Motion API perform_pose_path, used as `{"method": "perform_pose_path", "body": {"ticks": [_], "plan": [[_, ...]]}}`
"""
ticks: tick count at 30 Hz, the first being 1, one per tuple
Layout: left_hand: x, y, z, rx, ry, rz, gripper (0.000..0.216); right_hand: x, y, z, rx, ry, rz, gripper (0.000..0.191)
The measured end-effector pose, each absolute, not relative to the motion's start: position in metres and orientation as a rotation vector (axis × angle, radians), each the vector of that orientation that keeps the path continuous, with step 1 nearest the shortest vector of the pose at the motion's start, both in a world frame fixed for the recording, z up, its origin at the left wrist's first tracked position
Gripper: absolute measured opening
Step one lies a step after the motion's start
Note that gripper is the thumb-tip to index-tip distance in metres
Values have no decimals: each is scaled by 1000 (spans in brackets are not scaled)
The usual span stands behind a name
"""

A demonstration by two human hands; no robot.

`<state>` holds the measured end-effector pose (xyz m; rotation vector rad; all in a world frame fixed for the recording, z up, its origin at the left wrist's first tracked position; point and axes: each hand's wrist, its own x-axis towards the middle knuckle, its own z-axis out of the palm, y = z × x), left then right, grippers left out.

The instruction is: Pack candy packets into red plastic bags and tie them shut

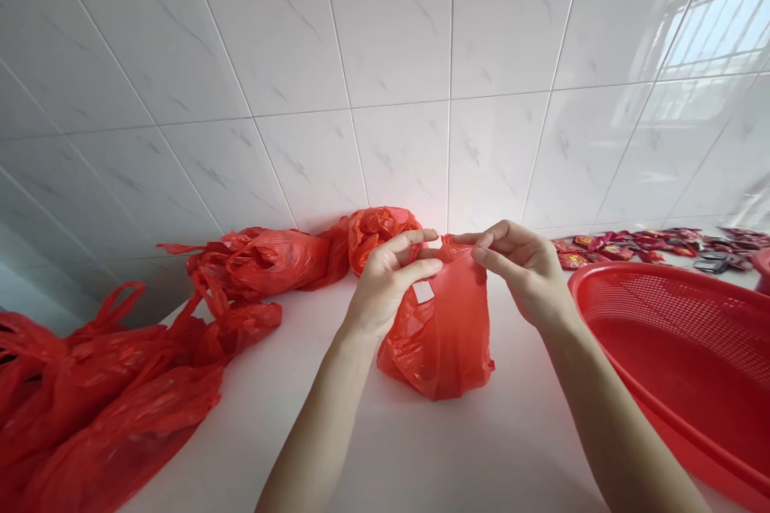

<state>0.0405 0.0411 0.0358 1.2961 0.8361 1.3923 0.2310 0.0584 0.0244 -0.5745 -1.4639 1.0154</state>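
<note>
L hand (pixel 388 280) + R hand (pixel 526 268) both pinching the top edge of the red bag (pixel 460 329), thumb vs fingers. Bag's mid-frame betw. the forearms, looks to be sitting on the white table (pixel 313 433). Handling, my guess: thin film, soft, floppy, prob. light, a bit slippery, tears if yanked — grip the bunched top w/ both hands, support the base if loaded.

Counts: 2 hands, 1 bag held, 1 red basket (pixel 650 267) at right. Other bags (pixel 270 260) along the wall (pixel 397 32) and at left: several, overlapping — can't get an exact no. Red packets (pixel 626 244) behind the basket: lots, too small/overlapped to count.
</note>
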Motion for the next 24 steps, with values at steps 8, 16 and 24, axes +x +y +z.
{"method": "perform_pose_path", "body": {"ticks": [8,16,24], "plan": [[42,39,37,1340,716,1479,31,228,63,21,-649,-1441,968,24],[41,41,37,1324,728,1522,37,223,71,11,-620,-1813,1299,30],[-7,39,53,1454,977,1713,39,225,89,5,-405,-1093,1584,30]]}}
